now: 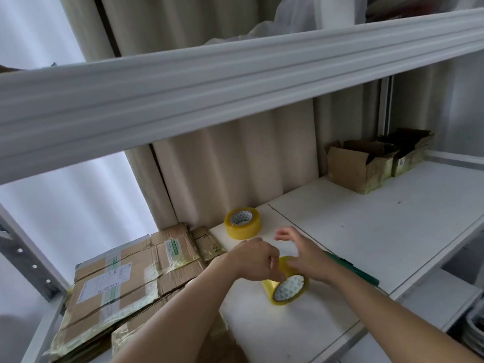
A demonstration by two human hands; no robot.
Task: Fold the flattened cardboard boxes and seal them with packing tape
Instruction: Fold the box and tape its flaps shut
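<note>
Yellow round packing-tape roll (286,285) partly hidden, left hand (255,260) pinching it, right hand (301,254) loose-fingered on top, blurred, white shelf board (366,226).

Left grip (258,260) pinching tilted tape roll (286,284) at lower centre of frame; right grip (303,254) touching its top, fingers spread. Second tape roll (243,223) lying just behind on white shelf (366,226). Flattened cardboard boxes (125,281) lying stacked lower left; open boxes (366,163) sitting upper right.

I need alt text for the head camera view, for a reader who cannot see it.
Two bare hands work on a yellow tape roll on a white shelf: the left hand pinches it, the right hand touches it with spread fingers. A second tape roll stands behind, flattened cardboard boxes lie left, and open boxes sit far right.
</note>
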